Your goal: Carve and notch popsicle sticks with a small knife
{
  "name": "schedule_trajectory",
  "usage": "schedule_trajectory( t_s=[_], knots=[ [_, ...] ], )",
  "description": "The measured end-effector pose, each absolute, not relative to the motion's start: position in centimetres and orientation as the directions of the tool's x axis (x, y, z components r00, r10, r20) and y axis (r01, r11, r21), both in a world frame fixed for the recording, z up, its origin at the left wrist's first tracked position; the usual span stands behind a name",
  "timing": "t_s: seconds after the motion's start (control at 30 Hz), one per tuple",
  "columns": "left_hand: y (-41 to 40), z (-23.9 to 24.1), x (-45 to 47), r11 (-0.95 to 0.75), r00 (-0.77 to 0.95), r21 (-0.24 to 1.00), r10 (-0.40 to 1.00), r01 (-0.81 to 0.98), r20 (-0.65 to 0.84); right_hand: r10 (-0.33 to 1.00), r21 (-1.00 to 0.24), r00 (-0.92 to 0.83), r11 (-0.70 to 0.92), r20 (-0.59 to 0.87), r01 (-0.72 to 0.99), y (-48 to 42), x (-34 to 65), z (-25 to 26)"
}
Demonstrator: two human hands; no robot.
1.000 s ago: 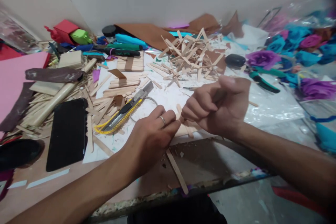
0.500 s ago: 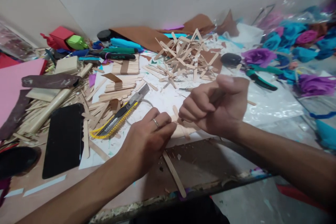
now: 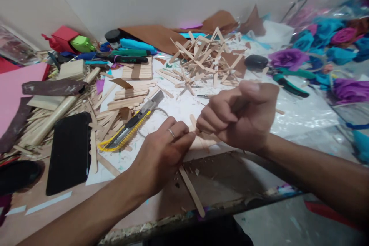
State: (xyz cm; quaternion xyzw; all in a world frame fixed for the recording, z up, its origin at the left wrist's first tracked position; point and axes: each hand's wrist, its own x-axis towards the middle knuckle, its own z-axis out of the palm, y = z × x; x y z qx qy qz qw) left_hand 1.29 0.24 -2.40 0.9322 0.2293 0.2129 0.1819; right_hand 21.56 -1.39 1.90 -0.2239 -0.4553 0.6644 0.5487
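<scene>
Head view looks down on a cluttered desk [image 3: 225,177], where both hands meet over a flat pale piece of joined wooden craft sticks [image 3: 205,143]. The piece lies on a white paper sheet [image 3: 178,107] near the front edge. The left hand [image 3: 161,153], a ring on one finger, has its fingers drawn together with the tips pinned on the near end of that piece, probably to stop it sliding. The right hand [image 3: 239,117] is curled into a fist, thumb laid on top and knuckles turned down toward the same spot. Its fingers are closed tight, but what they enclose is hidden. A short wooden stick end [image 3: 192,120] pokes up between the two hands.

Just left of the left hand lies a yellow-and-black utility knife [image 3: 129,128], and beyond it a black phone [image 3: 69,150] lies flat. A loose long craft stick [image 3: 191,191] rests by the left wrist and juts past the desk edge, where an arm could knock it. Behind the hands is a tangled heap of glued craft sticks [image 3: 204,59]. To the right, green-handled pliers [image 3: 288,86] and purple and blue paper flowers [image 3: 288,58] crowd that side.
</scene>
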Motion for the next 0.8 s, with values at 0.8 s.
schedule_trajectory(
  t_s=[0.8],
  knots=[
    [0.3, -3.6, 0.8, -0.819, 0.752, 0.517, 0.501, 0.251, 0.429, 0.920, -0.826, -0.290, 0.061, 0.265, -0.560, -0.8, 22.0, 1.4]
  ],
)
